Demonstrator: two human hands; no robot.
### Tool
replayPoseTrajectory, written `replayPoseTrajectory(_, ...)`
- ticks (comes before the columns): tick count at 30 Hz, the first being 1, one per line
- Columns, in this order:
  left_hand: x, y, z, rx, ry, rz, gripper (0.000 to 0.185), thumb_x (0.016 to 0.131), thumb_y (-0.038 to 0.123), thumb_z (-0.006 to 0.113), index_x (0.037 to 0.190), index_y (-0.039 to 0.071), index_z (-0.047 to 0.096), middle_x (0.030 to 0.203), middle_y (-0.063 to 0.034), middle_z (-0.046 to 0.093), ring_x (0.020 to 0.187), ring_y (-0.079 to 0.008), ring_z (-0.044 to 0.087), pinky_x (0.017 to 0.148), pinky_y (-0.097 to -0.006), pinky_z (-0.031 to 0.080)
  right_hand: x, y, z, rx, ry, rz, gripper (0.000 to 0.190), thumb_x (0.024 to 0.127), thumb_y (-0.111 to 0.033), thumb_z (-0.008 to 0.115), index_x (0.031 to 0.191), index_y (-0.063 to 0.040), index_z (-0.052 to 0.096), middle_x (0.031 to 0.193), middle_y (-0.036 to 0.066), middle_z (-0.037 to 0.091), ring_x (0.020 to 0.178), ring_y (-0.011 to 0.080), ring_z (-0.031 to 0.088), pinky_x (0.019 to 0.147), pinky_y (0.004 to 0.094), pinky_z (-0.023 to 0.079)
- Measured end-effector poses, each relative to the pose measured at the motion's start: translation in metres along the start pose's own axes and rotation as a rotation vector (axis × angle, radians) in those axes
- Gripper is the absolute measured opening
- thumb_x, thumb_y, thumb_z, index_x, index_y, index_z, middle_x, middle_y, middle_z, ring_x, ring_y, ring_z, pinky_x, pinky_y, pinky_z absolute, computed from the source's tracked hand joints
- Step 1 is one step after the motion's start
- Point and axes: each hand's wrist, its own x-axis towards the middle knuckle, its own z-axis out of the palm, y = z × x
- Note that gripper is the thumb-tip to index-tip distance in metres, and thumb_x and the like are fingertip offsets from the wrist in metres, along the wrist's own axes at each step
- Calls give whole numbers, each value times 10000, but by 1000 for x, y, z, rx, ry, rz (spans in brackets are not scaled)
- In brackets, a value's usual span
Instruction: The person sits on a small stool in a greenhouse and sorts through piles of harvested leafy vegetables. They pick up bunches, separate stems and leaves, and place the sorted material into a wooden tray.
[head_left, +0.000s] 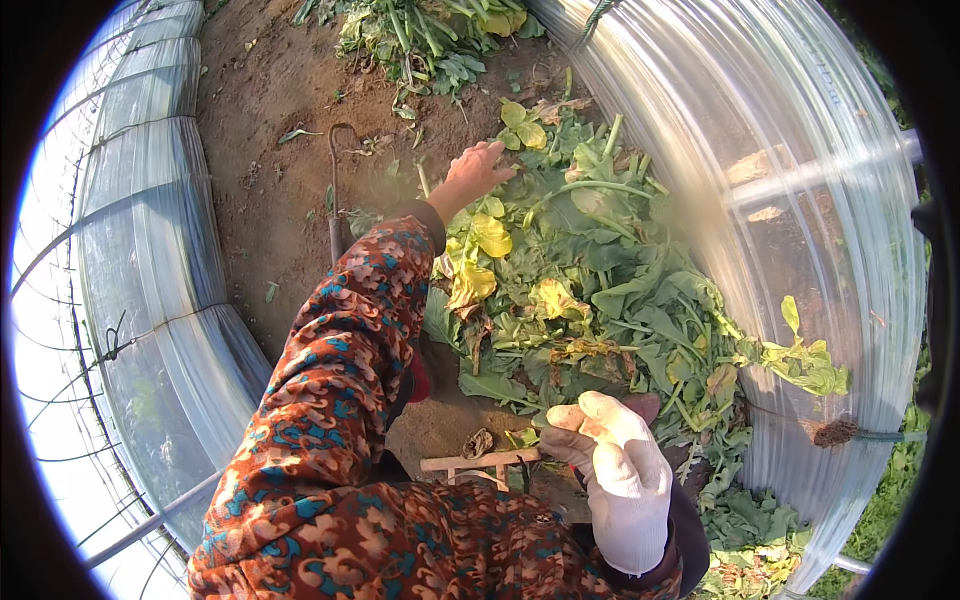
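My bare left hand (478, 171) reaches out over the upper left edge of a heap of wilted leafy greens (585, 255), palm down with fingers apart, and nothing shows in it. Close by lie yellowed leaves (491, 234). In a white glove with soiled fingertips, my right hand (611, 465) is raised near my body at the lower right of the heap. Its fingers are curled; whether something small is between them cannot be told. A hooked metal tool (334, 172) lies on the soil to the left of my left forearm.
Clear plastic sheeting (150, 195) borders the soil on the left, and more sheeting (750, 97) rises on the right. Another pile of greens (427, 37) lies at the top. A small wooden frame (480, 459) is between my legs. A leafy sprig (806, 364) rests against the right sheeting.
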Motion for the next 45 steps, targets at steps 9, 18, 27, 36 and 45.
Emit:
replayPoseTrajectory(9, -23, 129, 67, -198, 8, -254, 734, 612, 363, 786, 1179, 32, 457, 997, -221, 616, 940, -382, 605, 779, -454, 477, -11, -10, -8, 57, 3, 70, 410, 923, -50, 509, 1304, 76, 422, 1200, 183, 569, 1073, 234, 578, 947, 343, 443)
replayPoseTrajectory(18, -142, 170, 20, -310, 335, -181, 716, 626, 163, 759, 1263, 30, 459, 961, -185, 649, 864, -338, 637, 753, -397, 496, -29, -1, -11, 37, -155, -89, 386, 936, -35, 501, 1304, 60, 436, 1168, 168, 579, 1046, 209, 587, 936, 323, 455)
replayPoseTrajectory(27, -217, 214, -64, -86, 582, 91, 621, 603, 71, 746, 1190, 18, 549, 1102, -158, 620, 1000, -311, 601, 868, -372, 489, -46, -8, -10, -118, -78, -225, 368, 963, -150, 480, 1263, 62, 474, 1071, 166, 620, 942, 213, 619, 870, 344, 503)
replayPoseTrajectory(36, -268, 251, -185, 385, 815, 234, 514, 659, 45, 642, 1167, 102, 579, 797, -78, 539, 757, -281, 541, 669, -396, 440, -63, -6, -15, -104, -261, -218, 266, 942, -48, 514, 1196, 25, 537, 1038, 95, 625, 890, 137, 616, 825, 254, 508)
replayPoseTrajectory(45, -269, 226, -32, 67, 0, 165, 201, 733, 90, 596, 934, 92, 600, 820, -150, 566, 819, -343, 594, 685, -442, 487, -76, 13, -23, -397, -384, -321, 269, 926, -35, 529, 1189, 19, 551, 1016, 81, 631, 931, 117, 600, 832, 234, 482)
